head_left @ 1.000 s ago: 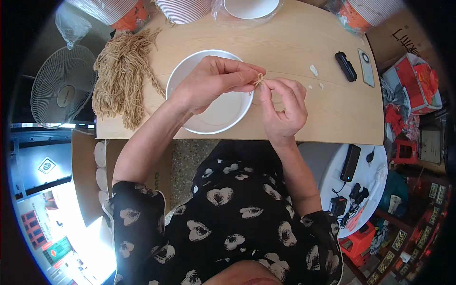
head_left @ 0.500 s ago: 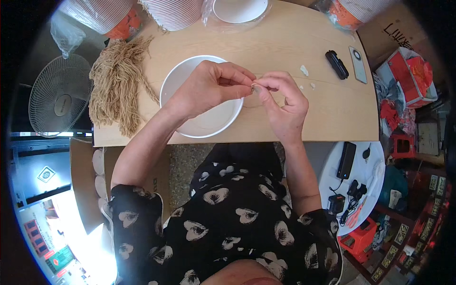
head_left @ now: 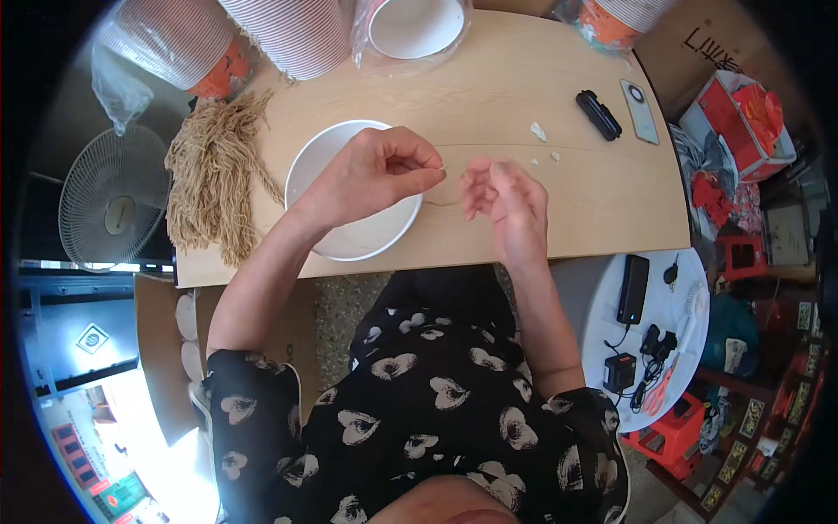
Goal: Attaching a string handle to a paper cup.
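My left hand (head_left: 371, 179) hovers over the right side of a white bowl (head_left: 301, 179), thumb and forefinger pinched. A tiny pale bit shows at those fingertips, too small to name. To its right, above the table, my right hand (head_left: 513, 210) has its fingers loosely curled and apart, somewhat blurred, with nothing visible in them. A thin brown strand (head_left: 443, 204) runs from near the bowl's rim toward the right hand. A thick bundle of tan twine (head_left: 209, 179) lies left of the bowl, one strand reaching to the bowl.
White scraps (head_left: 539, 132) lie on the wooden table (head_left: 489, 79), with a black case (head_left: 599, 115) and a phone (head_left: 640, 112) farther right. Stacked paper bowls (head_left: 292, 35) line the far edge. A fan (head_left: 116, 201) stands left; a white round stool (head_left: 602, 323) holds chargers and scissors.
My hands, together at the fingertips before, have parted. The right hand has let go and opened, while the left still pinches. The whole view has shifted slightly.
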A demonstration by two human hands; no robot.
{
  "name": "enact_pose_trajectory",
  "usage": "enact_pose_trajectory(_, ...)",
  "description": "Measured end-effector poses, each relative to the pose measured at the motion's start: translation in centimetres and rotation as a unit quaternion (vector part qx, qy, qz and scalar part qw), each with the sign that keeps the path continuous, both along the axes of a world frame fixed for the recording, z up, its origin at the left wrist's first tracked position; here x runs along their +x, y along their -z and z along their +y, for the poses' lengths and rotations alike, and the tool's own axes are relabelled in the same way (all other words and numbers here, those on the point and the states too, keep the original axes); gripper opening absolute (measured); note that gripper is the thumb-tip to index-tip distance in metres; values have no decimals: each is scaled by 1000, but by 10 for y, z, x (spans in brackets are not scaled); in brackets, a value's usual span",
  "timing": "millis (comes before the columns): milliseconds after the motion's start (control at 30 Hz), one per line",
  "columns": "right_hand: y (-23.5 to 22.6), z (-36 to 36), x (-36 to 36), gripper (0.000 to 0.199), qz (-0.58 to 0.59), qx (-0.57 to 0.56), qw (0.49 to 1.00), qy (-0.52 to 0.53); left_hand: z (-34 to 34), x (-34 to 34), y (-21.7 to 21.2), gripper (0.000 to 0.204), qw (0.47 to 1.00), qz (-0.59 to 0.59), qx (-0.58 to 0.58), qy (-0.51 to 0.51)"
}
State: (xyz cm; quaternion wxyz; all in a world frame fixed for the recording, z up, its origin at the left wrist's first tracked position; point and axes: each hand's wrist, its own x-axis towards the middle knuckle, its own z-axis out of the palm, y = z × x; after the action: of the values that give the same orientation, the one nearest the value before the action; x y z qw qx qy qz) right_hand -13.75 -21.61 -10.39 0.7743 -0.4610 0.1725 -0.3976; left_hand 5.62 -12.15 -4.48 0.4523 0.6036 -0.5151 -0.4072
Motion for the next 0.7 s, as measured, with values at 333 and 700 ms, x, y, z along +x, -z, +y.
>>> enact_pose_trajectory(333,-8,-3,-6,31,136,-128,982,-37,-2,-11,-8,15,999,21,30,33)
enact_pose_trajectory(700,-6,7,5,6,121,-208,970,30,-1,-5,-12,12,995,-84,23,41)
